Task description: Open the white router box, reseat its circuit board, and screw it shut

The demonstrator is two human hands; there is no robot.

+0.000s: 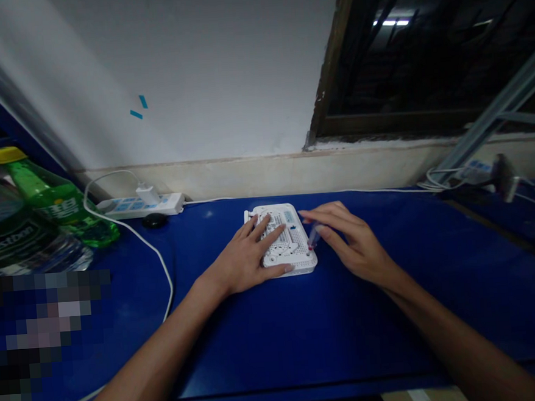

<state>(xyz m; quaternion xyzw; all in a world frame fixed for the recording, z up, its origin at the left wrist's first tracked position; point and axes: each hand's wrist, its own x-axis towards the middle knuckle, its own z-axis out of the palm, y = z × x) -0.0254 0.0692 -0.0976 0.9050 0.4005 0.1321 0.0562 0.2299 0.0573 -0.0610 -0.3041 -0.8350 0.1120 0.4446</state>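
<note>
A white plastic device with many small holes and a label lies on the blue table. My left hand rests on its left part, fingers spread flat across the surface. At the device's right edge, my right hand holds a small translucent, purplish object between thumb and fingers. A small red spot shows at its lower end, close to the device's right side. What exactly this object is cannot be made out.
Large bottles stand at the left. A power strip with a plugged-in charger and a black round object lie by the wall. A white cable crosses the table's left. Metal struts and cables are at the right.
</note>
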